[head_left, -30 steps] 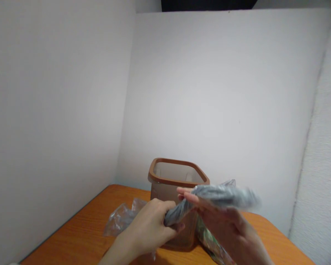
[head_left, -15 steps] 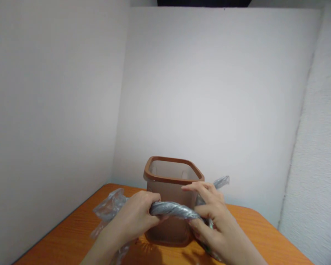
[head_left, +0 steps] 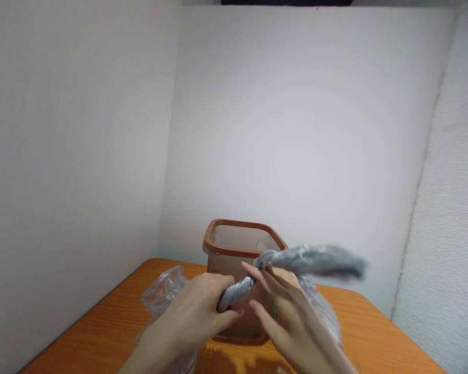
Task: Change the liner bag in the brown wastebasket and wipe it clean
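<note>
A clear greyish plastic bag [head_left: 315, 258], twisted into a rope, runs between my two hands. My left hand [head_left: 198, 304] is closed around the twisted part, and loose crumpled plastic spreads out behind its wrist. A knot-like bend shows in the twist just above my right hand [head_left: 290, 309]. That hand lies against the plastic with its fingers stretched and its thumb apart. From the bend, a thick blurred end sticks out to the right. More loose plastic hangs beyond the right wrist. Behind both hands stands a translucent brownish bin [head_left: 245, 253] with a brown rim.
The bin rests on an orange-brown wooden table [head_left: 101, 322] with rounded far corners. White walls [head_left: 296, 130] close in the left, back and right sides.
The twisted stretch between my hands is shorter and now bends upward. Its free end has swung up and right over my right hand, whose fingers have straightened and moved slightly left.
</note>
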A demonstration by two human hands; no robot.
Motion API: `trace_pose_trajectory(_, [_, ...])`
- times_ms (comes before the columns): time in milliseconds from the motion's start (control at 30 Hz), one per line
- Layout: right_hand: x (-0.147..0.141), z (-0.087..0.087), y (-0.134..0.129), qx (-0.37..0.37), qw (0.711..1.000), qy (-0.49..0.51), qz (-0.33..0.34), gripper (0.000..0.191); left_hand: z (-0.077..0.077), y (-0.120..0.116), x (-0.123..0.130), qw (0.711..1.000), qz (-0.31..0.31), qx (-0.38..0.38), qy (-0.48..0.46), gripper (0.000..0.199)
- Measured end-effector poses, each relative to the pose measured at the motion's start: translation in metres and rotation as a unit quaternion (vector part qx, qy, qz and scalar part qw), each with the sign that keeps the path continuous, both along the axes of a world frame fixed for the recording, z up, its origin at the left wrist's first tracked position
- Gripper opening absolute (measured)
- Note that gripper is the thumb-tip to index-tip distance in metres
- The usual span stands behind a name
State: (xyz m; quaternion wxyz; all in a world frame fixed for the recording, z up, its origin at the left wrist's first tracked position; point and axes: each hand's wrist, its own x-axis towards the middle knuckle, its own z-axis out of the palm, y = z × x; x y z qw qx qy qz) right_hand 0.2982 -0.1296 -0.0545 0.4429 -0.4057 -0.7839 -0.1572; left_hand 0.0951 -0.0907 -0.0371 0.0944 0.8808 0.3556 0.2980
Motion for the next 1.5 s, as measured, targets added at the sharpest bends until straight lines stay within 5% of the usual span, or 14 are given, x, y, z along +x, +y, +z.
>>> trace_pose_trajectory(100, [-0.003, 0.000, 0.000, -0.025, 0.999, -0.006, -0.025, 0.019, -0.004, 0.004, -0.006, 0.999, 0.021, 0.035, 0.012, 0.011])
trace_pose_trajectory(267, [0.002, 0.009, -0.004, 0.037, 0.994, 0.016, -0.104, 0.021, -0.002, 0.009, -0.014, 0.997, 0.041, 0.055, 0.025, 0.015])
trace_pose_trajectory(433, [0.006, 0.009, -0.007, 0.060, 0.994, 0.024, -0.091, 0.032, 0.010, 0.003, -0.011, 0.991, -0.080, 0.004, -0.110, 0.011])
trace_pose_trajectory(500, [0.002, 0.008, -0.006, 0.018, 0.998, 0.045, -0.031, 0.030, 0.012, -0.001, -0.008, 0.966, -0.166, -0.023, -0.195, 0.002])
trace_pose_trajectory(600, [-0.012, 0.006, -0.004, -0.095, 0.983, 0.108, 0.117, 0.029, 0.007, -0.006, -0.004, 0.912, -0.266, -0.051, -0.307, 0.017])
trace_pose_trajectory(733, [-0.037, 0.000, -0.005, -0.219, 0.910, 0.212, 0.281, 0.039, -0.005, -0.007, 0.004, 0.865, -0.277, -0.072, -0.412, 0.035])
trace_pose_trajectory(800, [-0.047, -0.003, -0.004, -0.238, 0.878, 0.243, 0.337, 0.064, -0.010, -0.008, 0.008, 0.848, -0.260, -0.061, -0.457, 0.034])
trace_pose_trajectory(867, [-0.056, -0.006, -0.001, -0.236, 0.876, 0.255, 0.334, 0.088, -0.013, -0.009, 0.013, 0.825, -0.247, -0.058, -0.505, 0.029])
trace_pose_trajectory(933, [-0.062, -0.010, 0.005, -0.227, 0.895, 0.250, 0.290, 0.089, -0.011, -0.012, 0.016, 0.791, -0.253, -0.083, -0.552, 0.027])
trace_pose_trajectory(1133, [-0.060, -0.010, 0.017, -0.255, 0.901, 0.201, 0.287, 0.048, 0.014, -0.016, 0.006, 0.608, -0.346, -0.201, -0.686, 0.037])
trace_pose_trajectory(1233, [-0.047, -0.006, 0.016, -0.266, 0.913, 0.162, 0.263, 0.034, 0.024, -0.006, -0.011, 0.546, -0.345, -0.233, -0.727, 0.040])
trace_pose_trajectory(1367, [-0.024, -0.004, 0.012, -0.301, 0.920, 0.123, 0.217, 0.057, 0.028, 0.006, -0.029, 0.518, -0.340, -0.254, -0.743, 0.044])
trace_pose_trajectory(1500, [-0.024, -0.006, 0.007, -0.240, 0.932, 0.166, 0.216, 0.110, 0.021, -0.002, -0.015, 0.560, -0.340, -0.304, -0.692, 0.044])
